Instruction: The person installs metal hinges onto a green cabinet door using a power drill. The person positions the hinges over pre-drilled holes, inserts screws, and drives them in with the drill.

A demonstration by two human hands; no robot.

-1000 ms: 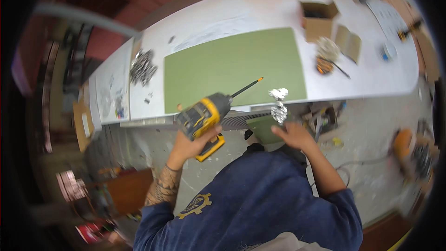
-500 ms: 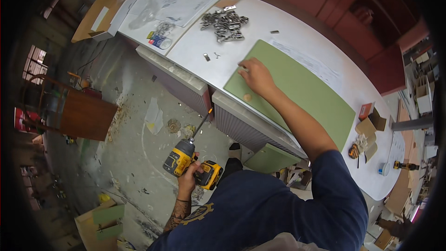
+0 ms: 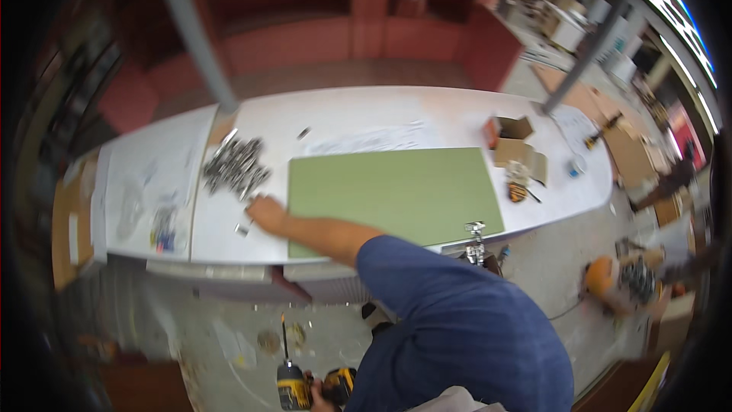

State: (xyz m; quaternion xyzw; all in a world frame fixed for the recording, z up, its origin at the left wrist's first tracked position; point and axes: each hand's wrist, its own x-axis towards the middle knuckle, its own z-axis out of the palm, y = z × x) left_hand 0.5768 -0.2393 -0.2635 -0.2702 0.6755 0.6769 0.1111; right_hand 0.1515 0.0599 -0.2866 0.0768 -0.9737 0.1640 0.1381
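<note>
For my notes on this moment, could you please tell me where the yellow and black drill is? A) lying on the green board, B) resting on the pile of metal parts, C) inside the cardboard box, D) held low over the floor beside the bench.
D: the drill is gripped in the left hand down over the floor, below the bench.

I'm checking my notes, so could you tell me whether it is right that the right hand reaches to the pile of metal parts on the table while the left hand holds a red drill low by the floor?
Not quite: the drill is yellow and black, not red, as the head view shows. The rest holds: the right hand reaches beside the pile of metal parts on the table, and the left hand holds the drill low.
</note>
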